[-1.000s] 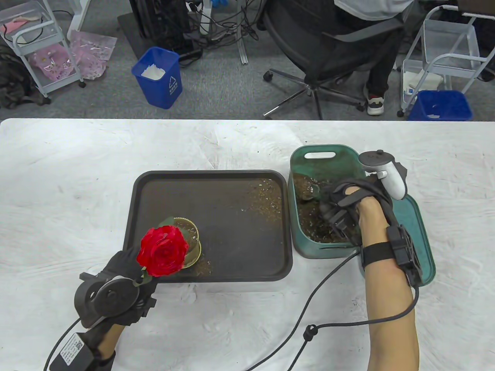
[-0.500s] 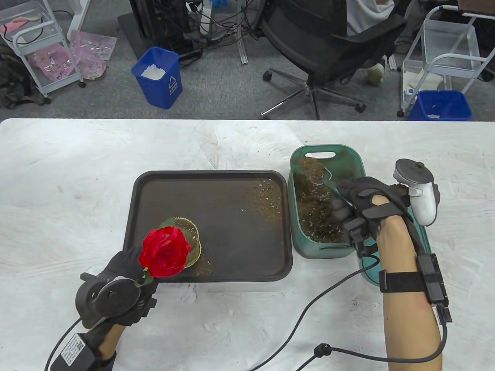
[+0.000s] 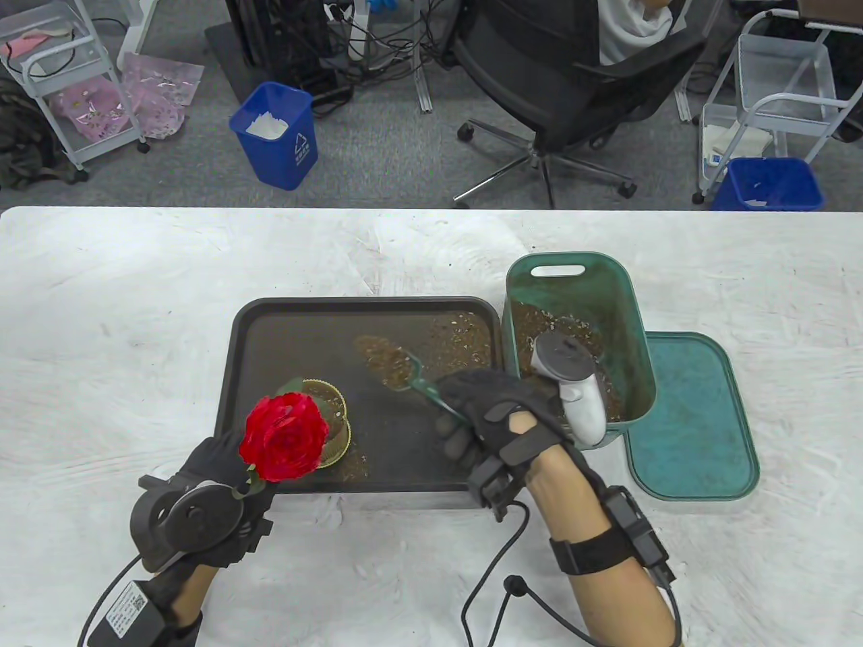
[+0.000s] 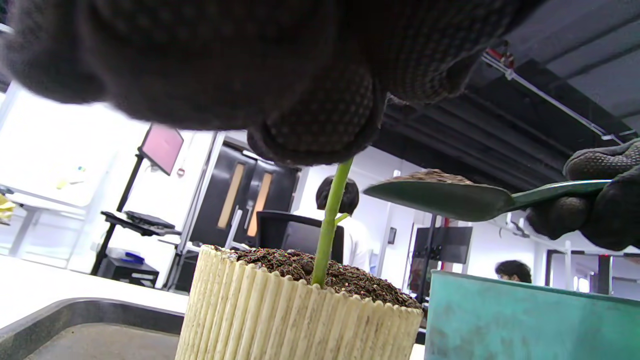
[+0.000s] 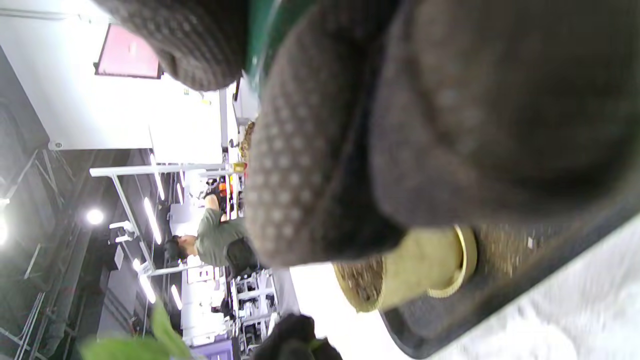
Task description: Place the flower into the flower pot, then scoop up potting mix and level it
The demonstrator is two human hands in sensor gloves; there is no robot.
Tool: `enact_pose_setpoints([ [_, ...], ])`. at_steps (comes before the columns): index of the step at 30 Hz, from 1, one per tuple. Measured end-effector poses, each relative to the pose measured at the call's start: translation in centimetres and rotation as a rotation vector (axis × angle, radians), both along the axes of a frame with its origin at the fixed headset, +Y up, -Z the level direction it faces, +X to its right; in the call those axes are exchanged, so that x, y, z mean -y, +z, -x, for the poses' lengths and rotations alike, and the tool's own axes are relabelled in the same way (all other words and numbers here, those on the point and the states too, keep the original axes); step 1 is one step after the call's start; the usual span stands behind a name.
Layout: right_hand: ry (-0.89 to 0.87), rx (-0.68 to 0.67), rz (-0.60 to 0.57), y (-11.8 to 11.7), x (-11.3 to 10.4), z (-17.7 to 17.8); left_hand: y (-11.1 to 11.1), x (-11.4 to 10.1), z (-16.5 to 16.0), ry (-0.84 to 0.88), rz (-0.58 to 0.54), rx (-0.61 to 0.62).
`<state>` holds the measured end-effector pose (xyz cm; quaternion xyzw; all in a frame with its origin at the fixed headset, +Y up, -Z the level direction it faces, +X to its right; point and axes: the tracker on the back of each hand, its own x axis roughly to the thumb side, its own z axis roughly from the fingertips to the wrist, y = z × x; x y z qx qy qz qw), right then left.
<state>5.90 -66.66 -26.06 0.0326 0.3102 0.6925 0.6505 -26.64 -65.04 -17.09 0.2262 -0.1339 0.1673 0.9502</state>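
A red rose point(image 3: 283, 437) stands in a ribbed cream flower pot point(image 3: 335, 423) at the front left of a black tray point(image 3: 270, 317). My left hand point(image 3: 216, 461) pinches its green stem point(image 4: 327, 225) just above the pot point(image 4: 280, 315), which is filled with potting mix. My right hand point(image 3: 482, 421) grips the handle of a green trowel point(image 3: 412, 383). The trowel's blade, heaped with potting mix point(image 3: 383, 356), hovers over the tray's middle, right of the pot. In the left wrist view the loaded trowel point(image 4: 450, 199) is level, above and to the right of the pot.
A green bin point(image 3: 580, 269) with potting mix stands right of the tray, and its lid point(image 3: 694, 418) lies flat to the bin's right. Loose mix is scattered on the tray's back right. My right hand's cable point(image 3: 492, 579) trails over the white table.
My right hand lifted the loaded trowel out of the green bin and carried it left over the tray. My left hand and the rose stayed put.
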Motion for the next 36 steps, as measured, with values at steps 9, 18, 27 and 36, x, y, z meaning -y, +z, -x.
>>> enact_pose_setpoints([
  [9,0.141,0.032,-0.141,0.9,2.8,5.2,0.0,0.0,0.1,0.003,0.003,0.004],
  [18,0.424,0.053,-0.520,2.2,2.1,7.0,0.0,0.0,0.1,0.009,0.003,0.009],
  [27,0.635,0.088,-0.902,4.0,2.7,8.9,0.1,0.1,-0.1,0.003,-0.003,0.018],
  [36,0.825,0.062,-1.143,5.0,3.3,10.0,0.0,0.1,0.1,0.017,0.001,0.016],
])
